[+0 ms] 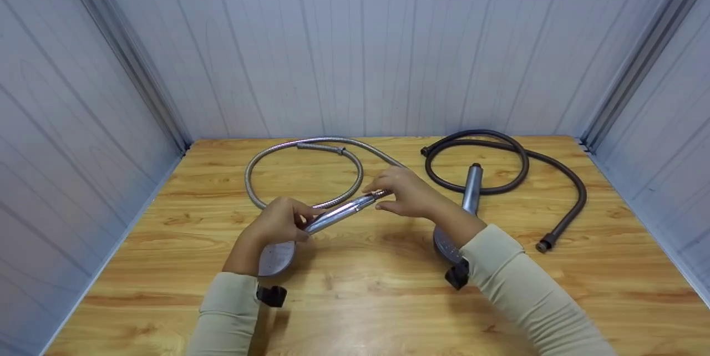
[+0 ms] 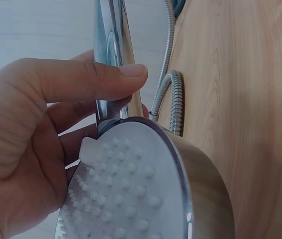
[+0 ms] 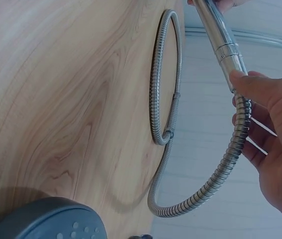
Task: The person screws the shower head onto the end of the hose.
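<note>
My left hand (image 1: 277, 223) grips a chrome shower head by the lower part of its handle (image 1: 338, 214), thumb across it. The shower head's pale nubbed face (image 2: 126, 194) hangs below the fingers in the left wrist view. At the handle's far end, my right hand (image 1: 407, 192) pinches the metal end of a silver flexible shower hose (image 3: 200, 196) between thumb and fingers. Hose end and handle meet in line there; how far they are screwed together cannot be seen. Both are held above the wooden table (image 1: 355, 300), and the hose loops back onto it.
To the right, a dark grey shower head (image 1: 472, 189) lies on the table, partly behind my right forearm. Beyond it a dark hose (image 1: 579, 192) lies coiled, one end towards the right. Pale panel walls (image 1: 355, 45) enclose the table at the back and sides.
</note>
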Available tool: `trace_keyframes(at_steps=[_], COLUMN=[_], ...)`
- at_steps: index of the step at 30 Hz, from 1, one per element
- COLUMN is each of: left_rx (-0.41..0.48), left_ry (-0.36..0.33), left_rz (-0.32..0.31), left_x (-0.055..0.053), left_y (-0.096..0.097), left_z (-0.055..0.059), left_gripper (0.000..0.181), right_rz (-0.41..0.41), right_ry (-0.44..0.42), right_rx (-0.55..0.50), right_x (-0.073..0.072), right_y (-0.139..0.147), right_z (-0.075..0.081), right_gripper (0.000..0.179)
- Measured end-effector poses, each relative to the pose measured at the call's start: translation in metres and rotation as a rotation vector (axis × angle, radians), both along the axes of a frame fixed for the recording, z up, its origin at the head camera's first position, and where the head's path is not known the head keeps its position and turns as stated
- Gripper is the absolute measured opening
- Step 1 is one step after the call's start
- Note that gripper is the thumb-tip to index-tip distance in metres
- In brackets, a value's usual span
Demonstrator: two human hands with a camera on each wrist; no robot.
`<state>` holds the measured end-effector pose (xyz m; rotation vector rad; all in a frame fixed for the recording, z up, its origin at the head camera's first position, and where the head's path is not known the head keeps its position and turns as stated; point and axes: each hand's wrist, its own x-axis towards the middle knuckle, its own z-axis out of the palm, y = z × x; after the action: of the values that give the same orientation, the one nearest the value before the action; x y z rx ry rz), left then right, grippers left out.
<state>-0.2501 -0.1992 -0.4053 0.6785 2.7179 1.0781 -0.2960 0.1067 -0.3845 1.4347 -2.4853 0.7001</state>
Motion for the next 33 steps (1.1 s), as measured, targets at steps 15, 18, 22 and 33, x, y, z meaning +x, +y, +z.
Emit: trace_keyframes(at_steps=[15,18,22,33], left_rx=[-0.020,-0.023,-0.033,-0.042], left_ry=[-0.010,-0.004,-0.006,0.011], left_rz=[-0.012,-0.013,-0.008,0.006], left_x=[0.000,0.000,-0.001,-0.004], left_y=[-0.004,-0.004,-0.004,-0.008], left_z=[0.001,0.000,0.000,-0.003], left_gripper=[0.056,0.055,0.053,0.048], right_rz=[-0.041,-0.039,-0.028,-0.025], right_ry=[-0.101,-0.127,-0.139,-0.132], right_rx=[0.059,0.048,0.033,0.018], right_x=[0.000,0.000,0.000,0.000], right_y=[0.003,0.004,0.006,0.006], right_z=[0.000,0.000,-0.001,-0.011], right_gripper=[0.026,0.026,0.026,0.023])
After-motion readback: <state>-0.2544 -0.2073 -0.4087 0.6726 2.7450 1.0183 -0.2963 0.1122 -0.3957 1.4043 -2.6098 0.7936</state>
